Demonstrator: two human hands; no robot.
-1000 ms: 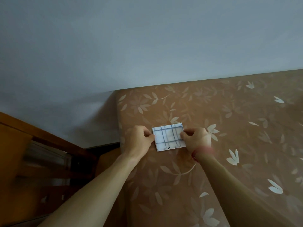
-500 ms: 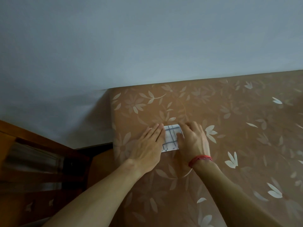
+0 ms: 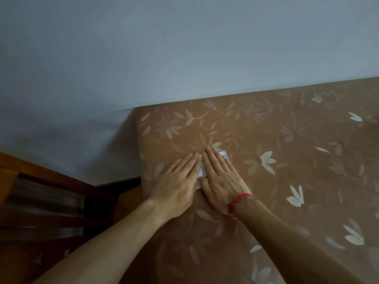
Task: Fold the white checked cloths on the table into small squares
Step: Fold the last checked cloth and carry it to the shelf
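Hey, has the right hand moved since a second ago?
Yes. The right hand has slid left, away from the pale flower print, and now lies flat over the checked cloth instead of pinching its right edge.

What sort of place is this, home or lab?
Likely a home room: a table under a brown flower-patterned tablecloth, set against a plain pale wall, with dark wooden furniture beside it. No lab equipment shows.
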